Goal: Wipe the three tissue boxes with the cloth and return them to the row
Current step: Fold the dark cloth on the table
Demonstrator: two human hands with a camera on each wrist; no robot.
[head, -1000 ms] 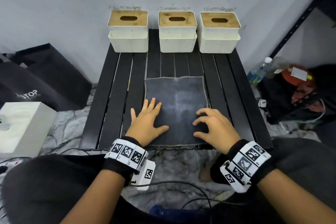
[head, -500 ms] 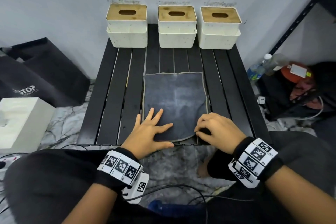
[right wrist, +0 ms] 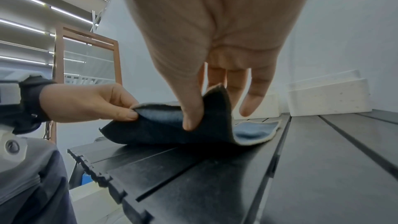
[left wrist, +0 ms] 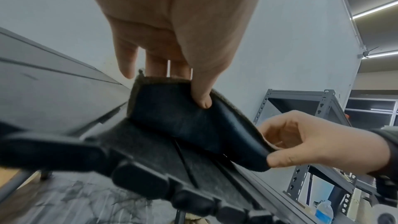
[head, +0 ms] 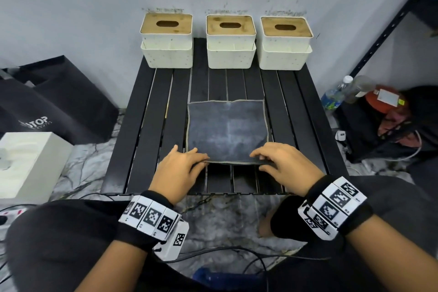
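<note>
The cloth (head: 227, 131) lies on the black slatted worktop (head: 151, 125), nearer the person than the boxes; its near edge is raised off the slats. The left hand (head: 179, 169) pinches the near left corner, thumb under, fingers on top; the right hand (head: 284, 163) pinches the near right corner likewise; each grip is closed on fabric, not spread. The three tissue boxes (head: 231, 41) stand in a row at the far edge against the wall, well apart from the cloth and untouched. Judgement: the step in hand is taking up the cloth; no wiping has begun. The next move calls for gathering the cloth into one hand, freeing the other to fetch a box.
</note>
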